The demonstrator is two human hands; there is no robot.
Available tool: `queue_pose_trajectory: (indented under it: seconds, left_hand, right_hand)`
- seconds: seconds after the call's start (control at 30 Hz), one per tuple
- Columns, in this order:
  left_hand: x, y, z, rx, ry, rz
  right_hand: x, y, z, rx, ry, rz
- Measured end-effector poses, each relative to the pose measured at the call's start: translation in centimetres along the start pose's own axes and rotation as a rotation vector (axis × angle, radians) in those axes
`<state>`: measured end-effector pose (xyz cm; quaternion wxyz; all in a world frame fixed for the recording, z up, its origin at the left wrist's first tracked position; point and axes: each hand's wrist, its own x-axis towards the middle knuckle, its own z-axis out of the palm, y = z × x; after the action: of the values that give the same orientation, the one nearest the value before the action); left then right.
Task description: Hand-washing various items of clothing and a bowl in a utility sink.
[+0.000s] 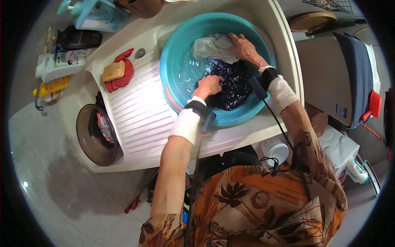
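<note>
A turquoise plastic basin of water stands in a cream laundry sink. Dark wet cloth lies in the water, with a bunched white cloth beyond it. My left hand is at the dark cloth's left side, fingers curled and their tips partly hidden. At the right end of the white cloth is my right hand, fingers apart; it seems to touch the fabric without a grip. Both wrists wear black straps with cables over cream ribbed cuffs.
Left of the basin is a ribbed washboard surface. A yellow soap bar rests on red cloth there. A brown translucent bowl sits at the sink's left. Bottles, including a blue pump bottle, line the back left. A white bucket is below the front edge.
</note>
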<state>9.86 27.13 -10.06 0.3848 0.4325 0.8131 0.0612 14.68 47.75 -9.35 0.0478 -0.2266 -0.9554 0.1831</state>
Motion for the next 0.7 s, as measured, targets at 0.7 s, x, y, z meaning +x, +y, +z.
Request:
queue_pose_trajectory:
  seconds: [0.7]
  left_hand:
    - [-0.3, -7.7, -4.8, -2.253, -0.105, 0.435]
  right_hand:
    - [-3.9, -16.7, -3.9, 0.616, 0.161, -0.461]
